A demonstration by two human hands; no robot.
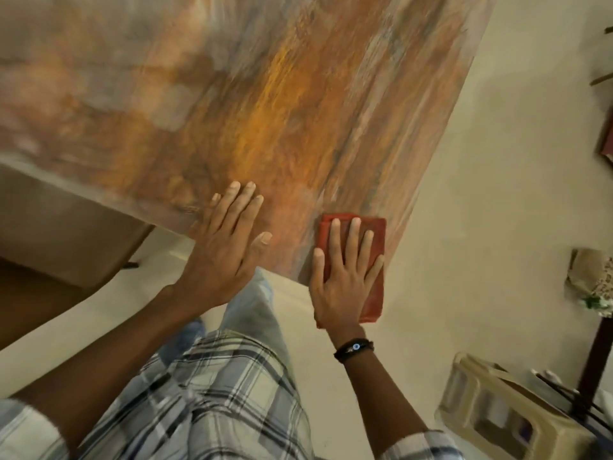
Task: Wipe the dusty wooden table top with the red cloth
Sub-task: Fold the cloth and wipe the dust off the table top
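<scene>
The wooden table top (232, 94) fills the upper part of the view, orange-brown with pale dusty streaks, its near corner pointing toward me. A folded red cloth (374, 234) lies on that near corner and hangs partly over the edge. My right hand (345, 277) presses flat on the cloth with fingers spread. My left hand (225, 240) rests flat on the bare wood to the left of the cloth, fingers extended and holding nothing.
A pale floor (481, 194) runs to the right of the table. A beige plastic stool (497, 406) lies at the lower right beside a dark wooden leg (597, 353). A brown chair seat (49, 260) sits under the table's left edge.
</scene>
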